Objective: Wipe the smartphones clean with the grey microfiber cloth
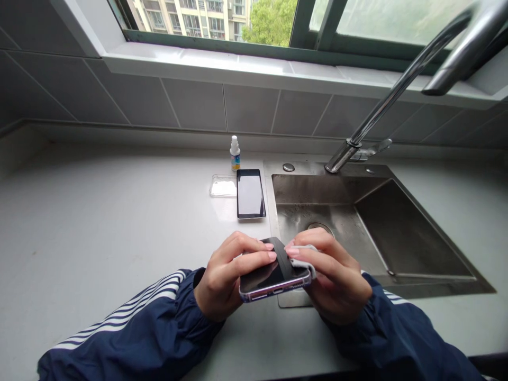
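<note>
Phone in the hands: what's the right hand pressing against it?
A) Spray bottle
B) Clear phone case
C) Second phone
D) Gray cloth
D: the right hand pinches a gray cloth against the edge of the phone.

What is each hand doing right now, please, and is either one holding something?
Left hand: closed, gripping a phone.
Right hand: closed, pressing a grey cloth against the phone.
</note>
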Demonstrator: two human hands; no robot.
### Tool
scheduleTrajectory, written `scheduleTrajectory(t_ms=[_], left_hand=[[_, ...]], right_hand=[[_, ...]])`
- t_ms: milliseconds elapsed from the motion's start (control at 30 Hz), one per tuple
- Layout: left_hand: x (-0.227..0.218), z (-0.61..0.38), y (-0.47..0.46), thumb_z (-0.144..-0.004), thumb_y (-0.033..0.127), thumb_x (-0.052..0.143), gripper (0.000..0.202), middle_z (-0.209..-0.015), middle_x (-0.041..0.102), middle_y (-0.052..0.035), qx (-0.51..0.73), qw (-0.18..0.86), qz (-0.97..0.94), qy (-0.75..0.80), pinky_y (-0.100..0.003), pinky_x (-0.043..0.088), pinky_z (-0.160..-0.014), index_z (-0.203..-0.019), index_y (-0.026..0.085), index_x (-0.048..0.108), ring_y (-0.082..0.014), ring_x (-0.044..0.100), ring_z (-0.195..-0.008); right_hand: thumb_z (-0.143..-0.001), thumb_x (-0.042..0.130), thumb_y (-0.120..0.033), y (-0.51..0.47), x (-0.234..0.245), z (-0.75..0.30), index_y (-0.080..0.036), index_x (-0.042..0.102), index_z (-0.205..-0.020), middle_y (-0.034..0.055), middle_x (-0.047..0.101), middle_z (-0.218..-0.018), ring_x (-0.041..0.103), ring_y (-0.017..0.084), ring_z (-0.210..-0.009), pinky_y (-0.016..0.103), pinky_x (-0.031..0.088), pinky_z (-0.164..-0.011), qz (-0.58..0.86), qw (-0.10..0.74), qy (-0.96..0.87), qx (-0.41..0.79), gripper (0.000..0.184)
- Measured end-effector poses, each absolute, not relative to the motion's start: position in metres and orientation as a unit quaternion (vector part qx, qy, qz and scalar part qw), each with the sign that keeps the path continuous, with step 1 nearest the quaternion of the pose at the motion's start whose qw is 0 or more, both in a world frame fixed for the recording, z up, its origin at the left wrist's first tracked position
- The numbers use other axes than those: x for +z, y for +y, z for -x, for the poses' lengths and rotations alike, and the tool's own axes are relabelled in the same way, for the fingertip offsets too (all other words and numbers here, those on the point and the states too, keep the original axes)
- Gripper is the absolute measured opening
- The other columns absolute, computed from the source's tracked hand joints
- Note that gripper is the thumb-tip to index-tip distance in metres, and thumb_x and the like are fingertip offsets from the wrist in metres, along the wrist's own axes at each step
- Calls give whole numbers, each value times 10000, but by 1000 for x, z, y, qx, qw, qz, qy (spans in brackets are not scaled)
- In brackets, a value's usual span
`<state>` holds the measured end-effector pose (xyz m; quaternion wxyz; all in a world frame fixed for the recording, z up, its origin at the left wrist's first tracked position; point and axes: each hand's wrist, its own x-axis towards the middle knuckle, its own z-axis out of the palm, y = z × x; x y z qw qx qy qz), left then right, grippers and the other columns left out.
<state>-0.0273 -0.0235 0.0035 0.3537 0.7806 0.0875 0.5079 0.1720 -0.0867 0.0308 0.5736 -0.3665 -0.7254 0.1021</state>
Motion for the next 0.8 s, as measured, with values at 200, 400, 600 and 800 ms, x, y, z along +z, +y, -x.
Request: scheduleTrajectory(t_ms=[200,400,600,800], left_hand=[[1,26,-24,-811,-47,636,525,-1083,650,-146,498,362,-781,100,-410,557,-835,-1299,148,626,-248,635,-1033],[2,27,-23,-839,-18,608,493,-1078,650,-148,492,359,-787,101,-401,548,-810,-1303,147,616,-242,630,-1009],[-1,29,-24,-790,-33,664,557,-1051,678,-126,508,352,-778,114,-411,563,-822,-1306,159,577,-222,638,-952],[0,23,-27,-726,-2,782,624,-1165,694,-76,523,429,-703,222,-356,626,-865,-1273,240,603,-225,697,-1050]], right_hand=[[-852,676,-28,-85,31,-172,-164,699,-1206,102,646,-1014,634,214,-887,365,527,-731,382,569,-717,129,380],[-813,709,-4,-86,29,-170,-169,710,-1138,87,669,-982,639,211,-870,356,523,-723,383,581,-701,155,364],[-840,665,2,-88,31,-168,-186,702,-1080,66,671,-941,646,197,-861,336,532,-723,382,592,-666,242,307],[-910,656,-133,-82,34,-169,-210,689,-1010,56,666,-927,629,187,-885,324,522,-772,357,642,-591,333,130]])
